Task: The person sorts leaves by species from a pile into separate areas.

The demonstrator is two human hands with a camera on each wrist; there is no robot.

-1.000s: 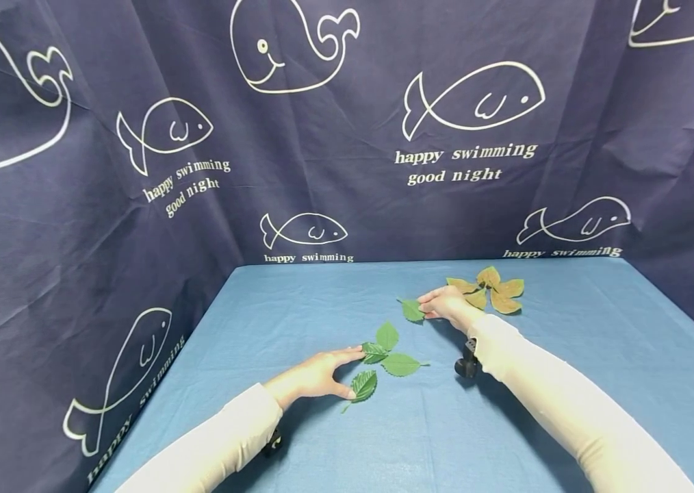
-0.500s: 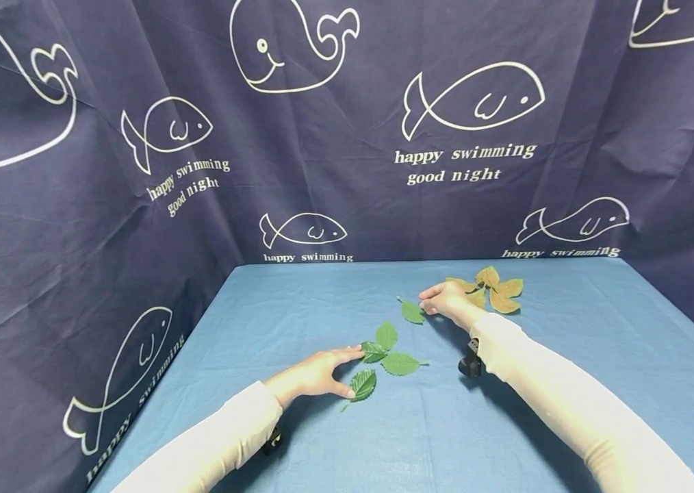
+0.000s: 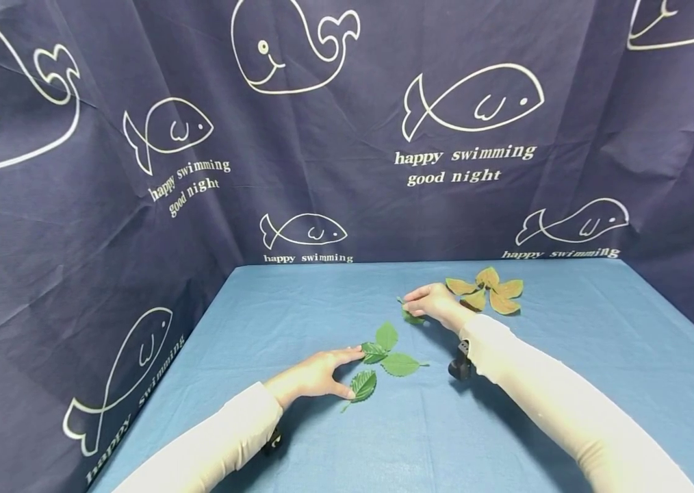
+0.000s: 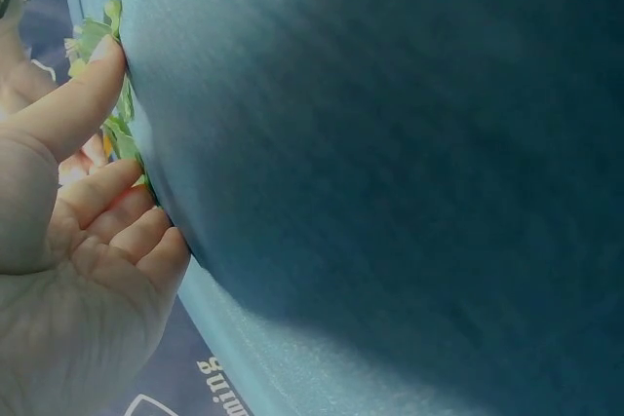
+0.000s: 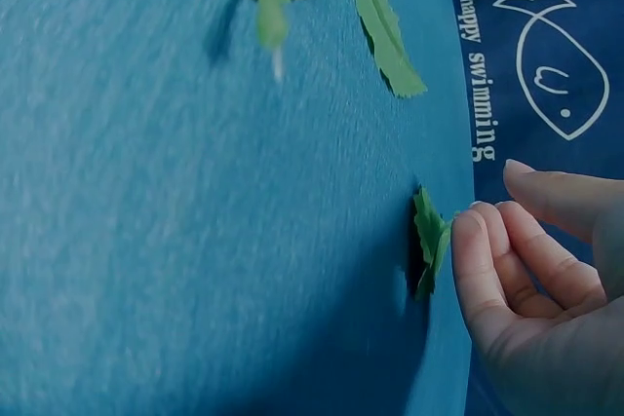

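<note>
In the head view, I see the left hand (image 3: 316, 374) spread below the centre, thumb at a lower green leaf (image 3: 363, 385), fingertips at a leaf cluster (image 3: 400, 365). Right of centre, the right hand (image 3: 436, 303), its thumb apart from bent fingers, is over a single leaf (image 3: 412, 318); whether it touches, I cannot tell.

Left hand (image 4: 83, 280): left side, thumb above the other fingers, its tip at green leaves (image 4: 121, 139), upper left.
Blue cloth (image 4: 390, 172): centre and right, largely shadowed.
Dark fabric (image 4: 185, 362): lower left, white lettering (image 4: 226, 392) sideways.
</note>
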